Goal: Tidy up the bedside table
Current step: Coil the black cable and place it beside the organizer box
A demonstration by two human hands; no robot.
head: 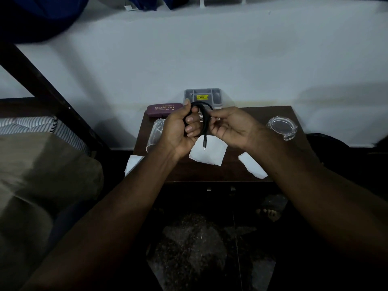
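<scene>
So here's the bedside counter (210,174) mid-tidy, looking down at it. I've got the black cable (205,124) up in the air over the middle of the counter, looped into a small coil. My left hand (178,131) has its fingers (191,129) curled right round the coil, thumb poking up at the top of the loop. My right hand (230,128) is just beside it at 3 o'clock of the coil, fingers (216,119) pinching a strand of the same cable. One loose end hangs straight down from between my hands, with the plug (204,145) dangling over a white sheet of paper (209,154) near the counter's centre.

Rest of the stuff on there:
- purple glasses case (164,110) at 11 o'clock, partly behind my left hand
- grey divided tray (202,96) with a yellow sticker at 12 o'clock, against the wall
- a clear glass (155,133) on its side at 9 o'clock
- a round clear dish thing (282,127) at 3 o'clock, can't tell if it's a lid or an ashtray
- another white paper (253,165) at 5 o'clock and one more (132,164) hanging off the edge at 8 o'clock

The bed (31,124) with the striped mattress sits off at 9 o'clock.
</scene>
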